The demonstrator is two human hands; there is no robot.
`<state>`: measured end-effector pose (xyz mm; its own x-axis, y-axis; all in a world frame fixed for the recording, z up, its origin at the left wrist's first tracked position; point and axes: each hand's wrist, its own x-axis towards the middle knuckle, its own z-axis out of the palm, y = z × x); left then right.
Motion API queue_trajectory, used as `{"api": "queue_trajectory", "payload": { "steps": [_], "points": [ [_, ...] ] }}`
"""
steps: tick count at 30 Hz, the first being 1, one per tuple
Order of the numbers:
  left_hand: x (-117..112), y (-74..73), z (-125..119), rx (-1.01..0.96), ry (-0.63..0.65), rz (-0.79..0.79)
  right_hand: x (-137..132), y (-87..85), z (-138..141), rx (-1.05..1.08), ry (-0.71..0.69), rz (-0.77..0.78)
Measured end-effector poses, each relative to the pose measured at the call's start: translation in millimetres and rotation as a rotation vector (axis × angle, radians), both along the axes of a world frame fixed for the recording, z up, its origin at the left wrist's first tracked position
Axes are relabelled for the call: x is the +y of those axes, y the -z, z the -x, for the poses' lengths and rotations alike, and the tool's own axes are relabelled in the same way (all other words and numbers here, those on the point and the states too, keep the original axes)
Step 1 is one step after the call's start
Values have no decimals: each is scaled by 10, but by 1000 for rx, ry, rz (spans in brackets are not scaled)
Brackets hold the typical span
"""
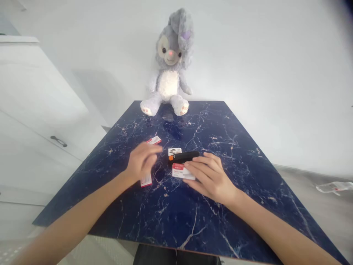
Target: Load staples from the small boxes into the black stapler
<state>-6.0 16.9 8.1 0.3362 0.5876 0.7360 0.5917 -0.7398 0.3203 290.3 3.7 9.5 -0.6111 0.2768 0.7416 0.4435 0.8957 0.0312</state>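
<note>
A black stapler with an orange end lies near the middle of the dark blue marble table. My right hand lies flat beside it, fingers stretched out over a small red-and-white box. My left hand hovers just left of the stapler, fingers loosely curled, with nothing visibly in it. Under its heel lies another red-and-white box. A third such box lies beyond the left fingertips. A small white box sits just behind the stapler.
A grey and white plush rabbit sits at the table's far edge against a white wall. A white cabinet with a dark handle stands on the left. Crumpled clear plastic lies on the floor at the right.
</note>
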Motion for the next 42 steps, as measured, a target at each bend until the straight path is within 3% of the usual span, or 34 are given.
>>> {"api": "queue_trajectory", "payload": {
  "steps": [2,3,6,9,14,18,21,24,28,34,42],
  "points": [
    [205,-6,186,72,-272,155,77,15,-61,39,46,6],
    [289,-4,267,133,-318,236,107,19,-84,62,63,11],
    [407,5,404,253,-318,439,148,20,-109,101,84,29],
    [329,-23,356,152,-284,469,128,23,-83,105,70,44],
    [10,-112,-6,42,-67,467,83,49,-41,108,33,81],
    [-216,-70,-324,-206,289,881,67,75,-26,132,0,84],
    [-276,-4,-467,-500,390,1102,61,84,-2,156,12,115],
    [-259,19,-494,-636,419,1133,60,85,26,140,3,160],
    [-227,16,-453,-572,428,1139,62,81,50,65,-74,191],
    [-195,104,-429,-717,225,1069,91,87,35,34,-71,251],
    [-154,60,-412,-1031,156,1051,174,63,-69,67,-8,280]
  ]
}}
